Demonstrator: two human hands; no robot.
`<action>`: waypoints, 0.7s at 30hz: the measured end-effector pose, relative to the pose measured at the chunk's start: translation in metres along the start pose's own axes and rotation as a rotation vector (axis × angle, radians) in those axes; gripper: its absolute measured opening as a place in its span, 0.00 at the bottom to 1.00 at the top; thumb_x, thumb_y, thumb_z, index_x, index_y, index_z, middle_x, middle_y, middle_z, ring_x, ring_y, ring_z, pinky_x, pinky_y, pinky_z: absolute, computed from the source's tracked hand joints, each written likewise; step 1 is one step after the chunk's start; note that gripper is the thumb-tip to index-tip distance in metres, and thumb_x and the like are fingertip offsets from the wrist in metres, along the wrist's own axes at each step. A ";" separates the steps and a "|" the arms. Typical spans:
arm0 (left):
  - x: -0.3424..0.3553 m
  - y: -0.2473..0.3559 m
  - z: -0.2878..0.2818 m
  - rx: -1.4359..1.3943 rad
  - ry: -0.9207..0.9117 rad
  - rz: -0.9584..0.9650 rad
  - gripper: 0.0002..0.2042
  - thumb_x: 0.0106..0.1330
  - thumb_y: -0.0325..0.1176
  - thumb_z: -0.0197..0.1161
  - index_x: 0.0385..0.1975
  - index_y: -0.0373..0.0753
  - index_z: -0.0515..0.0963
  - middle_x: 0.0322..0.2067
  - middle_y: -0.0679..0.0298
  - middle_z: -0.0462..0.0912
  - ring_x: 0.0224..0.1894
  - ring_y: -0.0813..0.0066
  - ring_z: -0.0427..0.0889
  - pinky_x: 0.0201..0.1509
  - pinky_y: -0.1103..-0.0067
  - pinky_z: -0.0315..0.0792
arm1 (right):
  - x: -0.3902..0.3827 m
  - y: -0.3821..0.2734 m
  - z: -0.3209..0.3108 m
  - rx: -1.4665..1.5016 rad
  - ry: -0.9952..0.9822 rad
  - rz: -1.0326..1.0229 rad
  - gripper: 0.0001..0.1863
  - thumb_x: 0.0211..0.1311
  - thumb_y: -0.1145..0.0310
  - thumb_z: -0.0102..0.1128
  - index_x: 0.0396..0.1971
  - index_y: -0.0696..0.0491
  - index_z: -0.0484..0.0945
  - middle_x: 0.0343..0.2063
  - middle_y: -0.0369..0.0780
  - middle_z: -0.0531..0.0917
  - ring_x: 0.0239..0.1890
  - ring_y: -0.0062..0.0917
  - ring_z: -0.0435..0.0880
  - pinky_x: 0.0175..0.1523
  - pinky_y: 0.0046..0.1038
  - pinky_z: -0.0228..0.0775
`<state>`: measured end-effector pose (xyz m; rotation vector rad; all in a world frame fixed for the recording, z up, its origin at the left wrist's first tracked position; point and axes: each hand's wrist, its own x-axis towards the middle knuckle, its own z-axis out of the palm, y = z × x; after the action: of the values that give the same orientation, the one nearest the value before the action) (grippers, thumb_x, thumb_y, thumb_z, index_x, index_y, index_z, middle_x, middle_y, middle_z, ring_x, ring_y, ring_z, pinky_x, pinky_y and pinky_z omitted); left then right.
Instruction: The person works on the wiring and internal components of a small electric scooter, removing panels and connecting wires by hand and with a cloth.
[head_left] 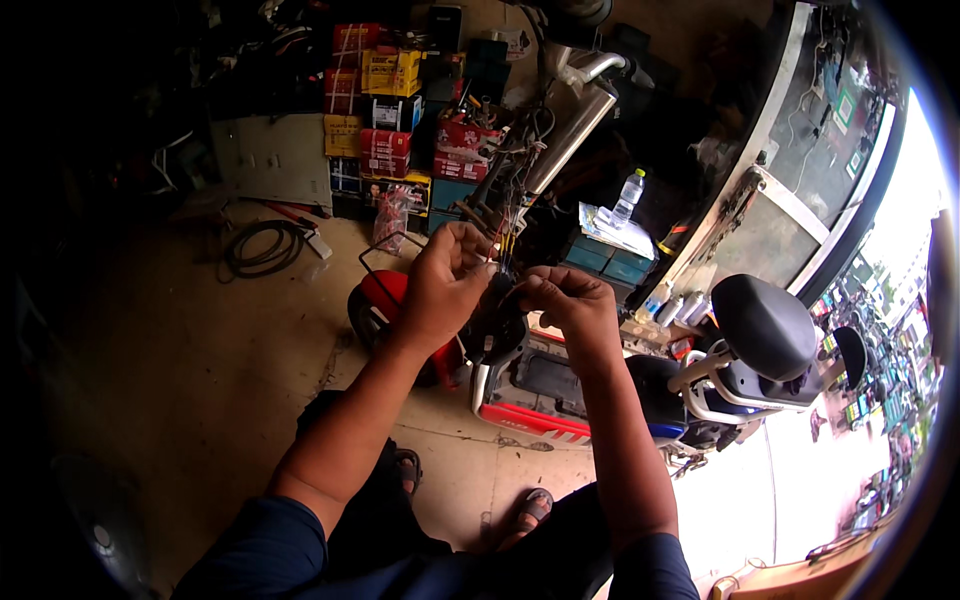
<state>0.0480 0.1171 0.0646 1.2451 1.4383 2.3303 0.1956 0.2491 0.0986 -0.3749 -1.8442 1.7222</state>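
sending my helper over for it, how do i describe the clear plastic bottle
Find the red and blue two-wheeled scooter; on its far side are teal boxes. White papers lie on top, and on them stands the clear plastic bottle. Its bright green cap sets it apart from the papers.

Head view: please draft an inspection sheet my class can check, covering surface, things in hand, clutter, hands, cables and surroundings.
Surface: pale floor, joint lines and dark marks.
Things in hand: thin coloured wires, by a red-and-blue scooter.
Clutter: stacked cartons; clear plastic bottle on papers.
Hands: left hand pinches wires; right hand has fingertips together nearby, grip unclear.
Cables: black coil on floor, cable or hose unclear.
Surroundings: white-framed glass panel at right, brightness beyond.
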 end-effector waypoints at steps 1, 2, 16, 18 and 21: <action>-0.002 0.000 0.000 0.099 -0.002 0.049 0.10 0.69 0.19 0.65 0.47 0.36 0.77 0.46 0.66 0.83 0.44 0.82 0.81 0.44 0.83 0.75 | -0.001 -0.001 -0.001 -0.002 -0.002 0.014 0.12 0.72 0.66 0.71 0.47 0.57 0.89 0.35 0.35 0.92 0.36 0.16 0.90 0.36 0.17 0.72; -0.003 0.000 0.000 0.198 -0.005 0.098 0.10 0.69 0.18 0.66 0.46 0.37 0.76 0.47 0.66 0.82 0.45 0.81 0.81 0.43 0.83 0.76 | -0.001 -0.001 -0.002 -0.003 -0.004 0.029 0.13 0.72 0.65 0.70 0.48 0.57 0.88 0.35 0.35 0.92 0.37 0.15 0.90 0.36 0.16 0.72; -0.028 0.010 0.021 0.282 -0.139 0.006 0.10 0.77 0.23 0.62 0.54 0.32 0.79 0.40 0.63 0.90 0.41 0.82 0.87 0.47 0.79 0.80 | -0.009 -0.003 0.007 -0.022 -0.054 -0.186 0.12 0.70 0.67 0.73 0.40 0.62 0.89 0.31 0.35 0.90 0.33 0.15 0.86 0.41 0.19 0.76; -0.027 0.005 0.015 0.271 -0.126 0.027 0.08 0.76 0.24 0.63 0.51 0.31 0.82 0.39 0.65 0.90 0.41 0.84 0.86 0.46 0.80 0.80 | -0.009 -0.012 0.006 -0.039 -0.060 -0.153 0.12 0.71 0.66 0.73 0.41 0.62 0.89 0.30 0.35 0.90 0.34 0.15 0.85 0.43 0.19 0.76; -0.028 0.012 0.016 0.309 -0.106 0.003 0.06 0.75 0.25 0.65 0.46 0.31 0.84 0.38 0.63 0.90 0.40 0.84 0.86 0.45 0.80 0.79 | -0.007 -0.028 0.008 -0.139 0.034 -0.167 0.13 0.70 0.66 0.73 0.43 0.62 0.88 0.33 0.36 0.91 0.36 0.16 0.87 0.45 0.21 0.78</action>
<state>0.0812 0.1071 0.0614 1.4186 1.8092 2.0629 0.2020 0.2353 0.1240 -0.2943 -1.9188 1.4731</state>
